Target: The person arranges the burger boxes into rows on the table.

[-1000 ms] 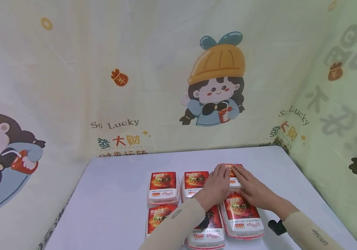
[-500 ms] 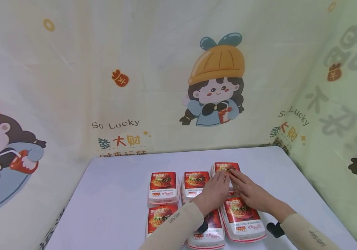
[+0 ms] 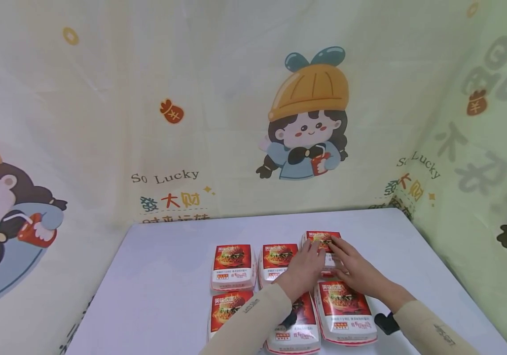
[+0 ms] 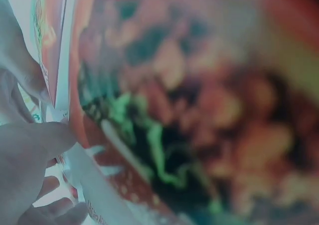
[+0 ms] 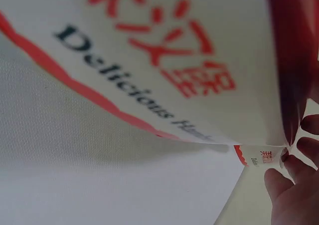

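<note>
A red and white hamburger box [image 3: 323,237], printed with a burger, lies closed at the back right of a two-row group. My left hand [image 3: 303,266] lies along its left part, fingers reaching over the lid. My right hand [image 3: 360,271] touches its right side, fingers spread and slightly bent. Just below the hands is the front right hamburger box [image 3: 344,315]. In the left wrist view a burger lid [image 4: 199,110] fills most of the picture. The right wrist view shows a near box's white side [image 5: 164,50] and, beyond it, the back box [image 5: 259,155] beside my fingers.
More matching boxes stand close by: back middle [image 3: 275,255], back left [image 3: 232,264], front left [image 3: 229,305] and front middle [image 3: 300,330], the front ones partly under my left sleeve [image 3: 253,320]. The white table [image 3: 156,296] meets a printed curtain [image 3: 227,148] behind.
The back right box has shifted left, and a gap has opened between it and the front right box, which sits slightly nearer. Both hands have drawn back a little, uncovering more of the lid.
</note>
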Demonstrator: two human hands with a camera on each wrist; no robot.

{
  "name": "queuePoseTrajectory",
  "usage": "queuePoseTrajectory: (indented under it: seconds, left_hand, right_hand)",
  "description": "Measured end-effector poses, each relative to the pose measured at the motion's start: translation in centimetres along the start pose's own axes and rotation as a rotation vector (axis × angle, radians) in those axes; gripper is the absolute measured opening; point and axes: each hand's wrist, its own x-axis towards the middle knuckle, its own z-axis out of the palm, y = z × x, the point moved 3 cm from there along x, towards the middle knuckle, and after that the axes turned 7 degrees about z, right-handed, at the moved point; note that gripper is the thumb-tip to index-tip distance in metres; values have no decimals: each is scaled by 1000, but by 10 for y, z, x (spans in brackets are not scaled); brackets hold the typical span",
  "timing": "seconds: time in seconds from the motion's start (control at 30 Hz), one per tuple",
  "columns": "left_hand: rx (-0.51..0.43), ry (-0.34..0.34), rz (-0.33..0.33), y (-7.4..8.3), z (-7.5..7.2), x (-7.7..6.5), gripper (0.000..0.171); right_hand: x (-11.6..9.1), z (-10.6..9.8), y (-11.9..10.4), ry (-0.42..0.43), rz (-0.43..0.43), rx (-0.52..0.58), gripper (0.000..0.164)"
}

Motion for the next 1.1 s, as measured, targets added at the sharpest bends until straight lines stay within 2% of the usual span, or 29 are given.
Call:
queuePoseTrajectory:
  seconds: [0.13,0.27,0.4,0.53,0.73,0.9,1.0,1.1]
  left_hand:
    - [-101,-11,-38,-1,-1,1,57]
    - [-118,2,-49,-2,-2,2,54]
    - [-142,20,-69,-2,-2,3,53]
    - [-191,10,-92,-3,-2,2,51]
    - [-257,-20,-102,-2,-6,-1,52]
    - [-235,-36,-78,0,-10,-5,50]
    - [-173,-50,-59,1,-11,-8,47]
    - [-121,-65,-47,3,-12,-10,51]
  right_hand:
    - [1,-2,-1,-13,3,28,69]
    - [2,-1,0,-3,-7,45,68]
    - [2,-1,2,-8,52,47,69]
    - [2,-1,3,-36,106,65,69]
    - [-1,-6,1,-17,53,80,67]
    - [-5,-7,1,-17,32,70,64]
    - [-6,-6,3,-43,63,77,63]
    - [-7,-4,4,-74,85,105,63]
